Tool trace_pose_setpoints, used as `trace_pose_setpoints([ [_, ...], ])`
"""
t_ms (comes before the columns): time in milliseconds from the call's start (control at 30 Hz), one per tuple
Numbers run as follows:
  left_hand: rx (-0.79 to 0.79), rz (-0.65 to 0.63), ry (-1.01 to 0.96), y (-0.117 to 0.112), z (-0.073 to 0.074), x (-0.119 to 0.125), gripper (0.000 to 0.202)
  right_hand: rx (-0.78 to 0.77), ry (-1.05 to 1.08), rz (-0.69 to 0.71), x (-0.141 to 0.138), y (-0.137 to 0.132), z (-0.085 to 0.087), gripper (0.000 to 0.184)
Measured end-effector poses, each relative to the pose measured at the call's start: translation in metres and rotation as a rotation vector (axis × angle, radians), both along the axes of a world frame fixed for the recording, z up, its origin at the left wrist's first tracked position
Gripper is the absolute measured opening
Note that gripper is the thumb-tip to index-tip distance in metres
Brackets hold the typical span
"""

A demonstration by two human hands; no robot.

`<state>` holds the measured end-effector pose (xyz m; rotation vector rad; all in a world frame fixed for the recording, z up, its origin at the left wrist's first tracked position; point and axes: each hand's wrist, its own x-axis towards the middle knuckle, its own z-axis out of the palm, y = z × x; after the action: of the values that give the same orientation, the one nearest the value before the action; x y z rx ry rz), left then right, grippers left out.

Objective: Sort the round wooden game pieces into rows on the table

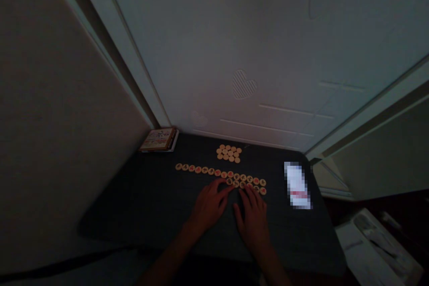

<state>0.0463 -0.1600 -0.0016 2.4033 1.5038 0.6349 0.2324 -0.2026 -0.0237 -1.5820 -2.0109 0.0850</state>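
Observation:
On the dark table, round wooden xiangqi pieces [204,170] with red and black characters lie in a long row that slopes down to the right. A shorter second row [263,191] runs directly below its right part. My left hand [209,203] is at the left end of that short row, fingers apart, its fingertips beside or touching the end piece [229,182]. Fingers outstretched, my right hand [253,214] rests over the middle of the short row and partly covers several pieces. Neither hand has a piece lifted.
Behind the rows lies a block of plain-faced pieces [229,153]. A stack of books or boxes [159,139] sits at the back left corner. A blurred-out bright phone-like object [297,185] lies at the right. A white panel [208,76] rises behind the table [134,205]; a white box [378,246] stands lower right.

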Motion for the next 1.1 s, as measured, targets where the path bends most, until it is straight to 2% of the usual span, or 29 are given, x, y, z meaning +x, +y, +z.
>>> trace_pose_setpoints([
  [67, 0.000, 0.004, -0.001, 0.000, 0.000, 0.000, 0.051, 0.004, -0.001, -0.013, 0.000, 0.000, -0.001, 0.041],
  [300, 0.037, 0.016, -0.046, 0.000, 0.000, 0.002, 0.049, 0.097, 0.041, -0.194, 0.018, 0.002, -0.005, 0.041],
  [500, 0.056, 0.056, -0.062, 0.000, -0.004, 0.002, 0.038, 0.086, 0.015, -0.193, 0.031, -0.003, -0.011, 0.043],
  [1100, 0.054, 0.093, -0.096, 0.000, -0.010, 0.003, 0.036, 0.075, 0.032, -0.223, 0.028, -0.003, -0.012, 0.043],
])
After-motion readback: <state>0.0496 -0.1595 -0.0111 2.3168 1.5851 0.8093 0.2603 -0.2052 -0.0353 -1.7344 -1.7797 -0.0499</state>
